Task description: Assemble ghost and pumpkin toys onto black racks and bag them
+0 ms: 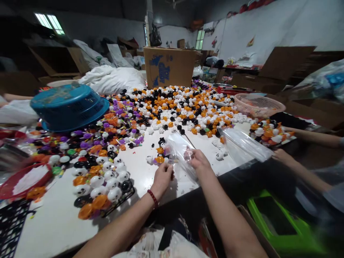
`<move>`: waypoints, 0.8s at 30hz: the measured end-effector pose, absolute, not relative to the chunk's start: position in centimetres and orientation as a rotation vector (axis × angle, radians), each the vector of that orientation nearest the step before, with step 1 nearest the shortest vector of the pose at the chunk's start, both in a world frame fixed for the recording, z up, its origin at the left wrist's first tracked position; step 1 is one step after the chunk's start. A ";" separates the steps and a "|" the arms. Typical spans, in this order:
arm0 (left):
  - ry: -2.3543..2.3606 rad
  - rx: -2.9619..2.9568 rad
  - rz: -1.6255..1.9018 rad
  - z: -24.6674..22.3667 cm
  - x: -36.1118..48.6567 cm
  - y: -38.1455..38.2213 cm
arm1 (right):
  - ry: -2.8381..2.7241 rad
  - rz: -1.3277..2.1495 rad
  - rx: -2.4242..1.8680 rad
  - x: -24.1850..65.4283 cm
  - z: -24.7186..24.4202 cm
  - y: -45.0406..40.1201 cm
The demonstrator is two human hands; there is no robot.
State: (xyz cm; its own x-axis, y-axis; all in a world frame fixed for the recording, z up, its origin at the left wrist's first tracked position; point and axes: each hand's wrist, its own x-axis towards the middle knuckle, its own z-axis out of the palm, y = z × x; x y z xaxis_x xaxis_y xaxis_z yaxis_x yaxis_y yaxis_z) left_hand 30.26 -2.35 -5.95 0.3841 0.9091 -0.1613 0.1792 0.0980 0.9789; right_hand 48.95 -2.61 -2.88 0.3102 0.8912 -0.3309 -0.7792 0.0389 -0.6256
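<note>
A clear plastic bag (pixel 180 147) lies over the white tabletop in front of me. My right hand (pixel 199 163) grips its right side between thumb and fingers. At the bag's lower left edge, my left hand (pixel 162 180), with a red bead bracelet on the wrist, is closed with its fingertips pinched on the plastic. Just beyond the left fingers sits a small cluster of orange, black and white toy figures (pixel 160 158), touching the bag's left end. Whether some of them are inside the bag, I cannot tell.
A wide heap of small toys (pixel 172 107) covers the table's far side. Rows of toys fill a black tray (pixel 131 191) at left. Around stand a blue basin (pixel 67 111), a pink basket (pixel 259 104) and a cardboard box (pixel 169 68). Another person's hands work beside more bags (pixel 244 143).
</note>
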 end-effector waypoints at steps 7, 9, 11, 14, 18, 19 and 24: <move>0.824 1.393 0.849 0.5 29.4 -3.0 | -0.314 1.257 -0.840 50.1 6.7 4.3; 0.803 1.452 0.873 3.2 28.4 -2.9 | -0.465 1.101 -0.900 49.4 9.1 5.2; 0.856 1.587 0.946 6.3 27.1 -2.1 | -0.679 0.900 -0.961 48.2 11.2 5.6; 0.947 2.025 1.348 11.0 25.4 0.4 | -1.007 0.762 -0.960 45.4 13.5 5.4; 0.804 2.738 1.350 15.5 23.6 5.2 | -1.347 0.706 -0.843 40.4 15.1 4.7; 0.840 2.829 1.264 16.1 23.2 6.4 | -1.396 0.690 -0.805 39.1 15.2 4.4; 1.521 2.791 0.890 16.6 19.5 11.1 | -1.616 0.534 -0.839 34.7 15.0 3.5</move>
State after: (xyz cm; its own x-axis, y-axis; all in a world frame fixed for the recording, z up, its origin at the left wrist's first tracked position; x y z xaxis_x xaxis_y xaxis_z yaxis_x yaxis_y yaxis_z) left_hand 19.49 11.09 16.58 0.4335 0.7317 0.5260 0.8172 -0.5652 0.1127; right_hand 34.74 3.55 14.97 -0.0624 0.7640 0.6421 0.2307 0.6370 -0.7355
